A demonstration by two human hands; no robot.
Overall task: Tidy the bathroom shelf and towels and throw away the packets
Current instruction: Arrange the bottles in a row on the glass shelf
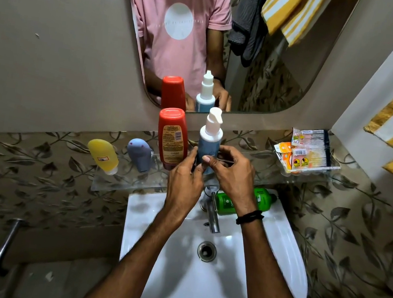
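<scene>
Both hands on the pump bottle (209, 138): left hand (186, 175) wrapped round its left flank, right hand (234, 177) pinching the lower body, thumb across the front. Both grips are closed on it, nothing slack. It stands upright on the shelf (119, 183), long axis vertical, with the red bottle (171, 137) just beside it on the left. Looks like it's being squared up. Next candidates, I'd say: the green bottle (227, 202), on its side just below the pump bottle, axis running left to right, under the right wrist; and the packets (310, 150), well right of the pump bottle on the same shelf. The right hand is nearer to both.
</scene>
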